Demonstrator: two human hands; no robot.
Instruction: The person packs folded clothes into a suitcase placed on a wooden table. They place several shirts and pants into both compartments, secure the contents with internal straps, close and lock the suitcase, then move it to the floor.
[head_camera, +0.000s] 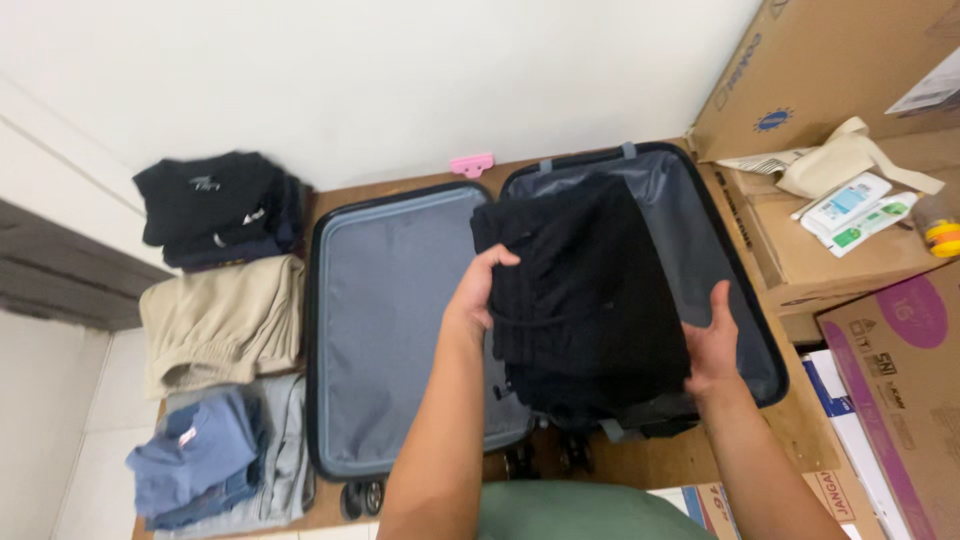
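Three piles of folded clothes sit at my far left on the wooden floor: a black stack (218, 208) nearest the wall, a beige stack (222, 320) in the middle, and a blue and grey stack (215, 462) closest to me. Just beside them lies an open suitcase (395, 330), both halves flat; its left half shows bare grey lining. A small pink clip (472, 164) rests by the wall above the hinge. My left hand (478, 290) grips the left edge of a folded black garment (585, 290), thumb on top and fingers curled under. That garment hangs over the right half of the case, covering most of its lining. My right hand (714, 345) clasps the garment's lower right corner, fingers pressed against the cloth. Farther right stand cardboard boxes (820, 250), with a cream cloth bag (850, 155) and two tubes (856, 212) lying on top of one.
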